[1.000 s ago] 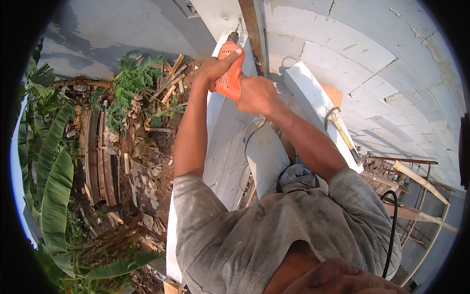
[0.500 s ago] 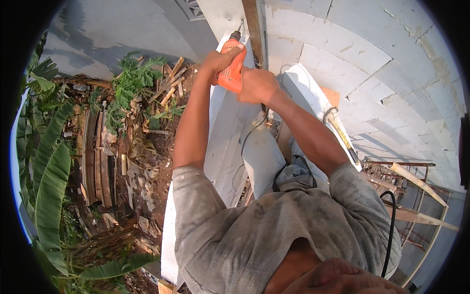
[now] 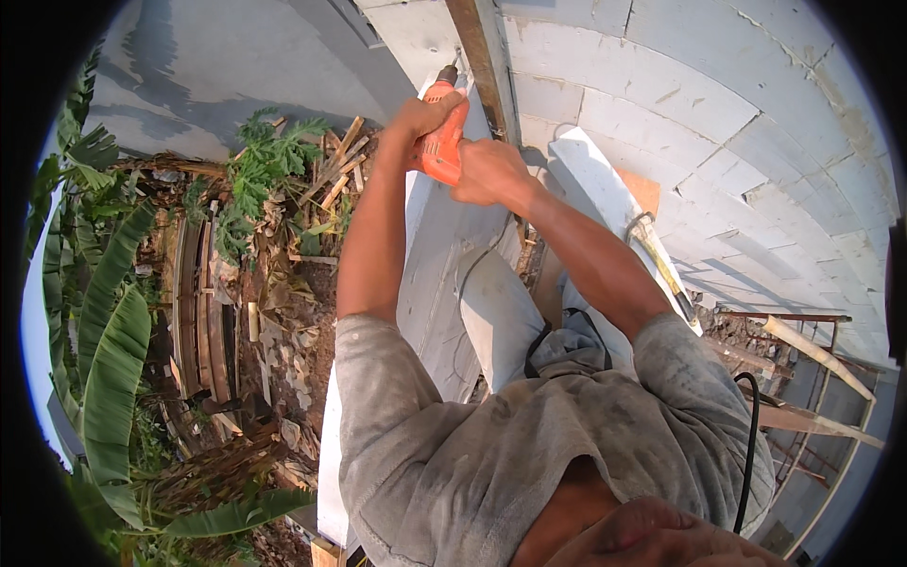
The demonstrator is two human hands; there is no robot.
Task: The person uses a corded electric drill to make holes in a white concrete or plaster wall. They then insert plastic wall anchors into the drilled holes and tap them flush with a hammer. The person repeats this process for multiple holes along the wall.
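An orange power drill [image 3: 441,151] points away from me, its dark chuck and thin bit [image 3: 457,59] up against a pale wall face [image 3: 416,38]. My left hand [image 3: 418,121] is wrapped round the drill's body, the thumb lying along its top. Round the drill's rear grip my right hand [image 3: 493,172] is closed. Whether a finger presses the trigger is hidden. Below the right hand a dark cord [image 3: 485,253] hangs beside my knee. A brown timber post [image 3: 484,66] stands just right of the bit.
I straddle a grey-white block wall [image 3: 436,283]. To the right, a white block [image 3: 590,175] carries a hammer-like tool [image 3: 666,274], beside a tall block wall [image 3: 680,104]. On the left, lower down, lie scrap wood [image 3: 203,302] and banana leaves [image 3: 115,387]. Poles [image 3: 817,354] stand at far right.
The view has shifted slightly. Both hands keep hold of the drill, which sits slightly lower and further left in the picture, its bit still at the wall.
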